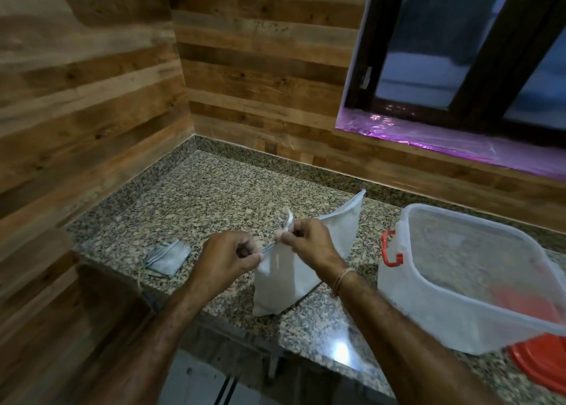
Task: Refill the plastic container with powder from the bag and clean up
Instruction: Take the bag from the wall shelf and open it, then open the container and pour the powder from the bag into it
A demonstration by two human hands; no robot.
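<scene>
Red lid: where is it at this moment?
Head view, bottom right: the red lid lies on the granite counter, apparently partly under the clear plastic container.

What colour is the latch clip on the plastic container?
The latch clip on the plastic container is orange-red, clearest in the head view.

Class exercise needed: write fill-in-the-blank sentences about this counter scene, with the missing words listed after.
1. The person pinches the top of the white ____.
2. A thread band circles the person's ____ wrist.
3. The latch on the plastic container is coloured ____.
4. On the counter, the folded cloth lies ____ of the container.
Missing words: bag; right; red; left.
</scene>
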